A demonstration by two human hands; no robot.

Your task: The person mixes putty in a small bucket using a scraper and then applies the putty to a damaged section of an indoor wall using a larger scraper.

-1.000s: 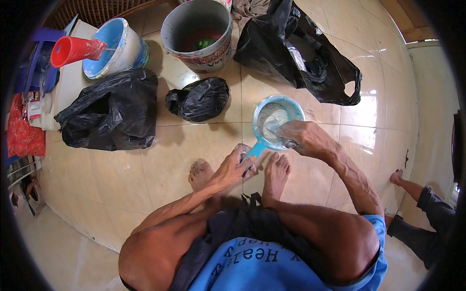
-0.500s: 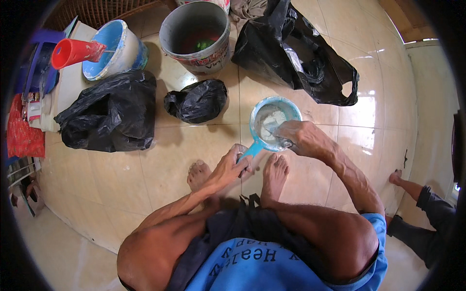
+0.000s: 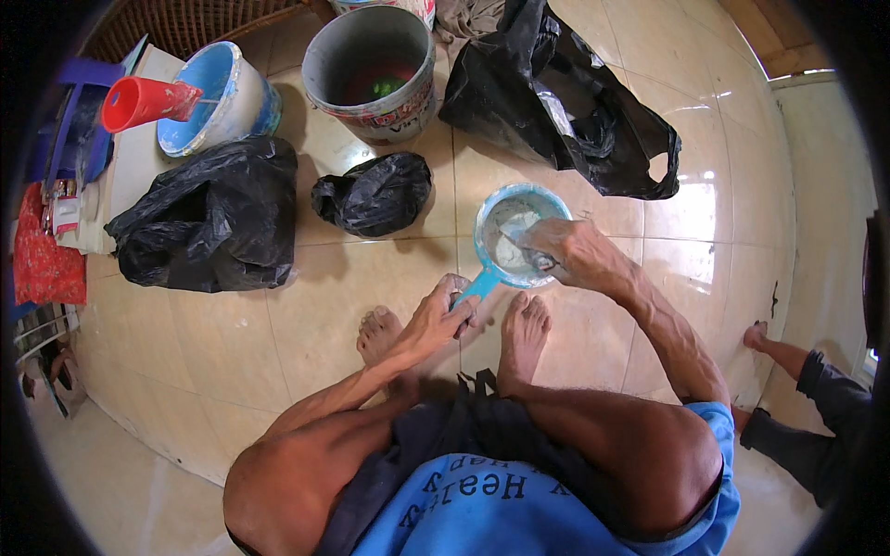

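While left fingers wrap the blue dipper's handle, right fingers — curled — grip a mostly hidden tool.

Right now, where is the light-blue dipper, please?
In the head view, the light-blue dipper is just right of centre, its handle in the left hand and the right hand at its bowl.

A grey bucket stands between a white bucket and a black bag.
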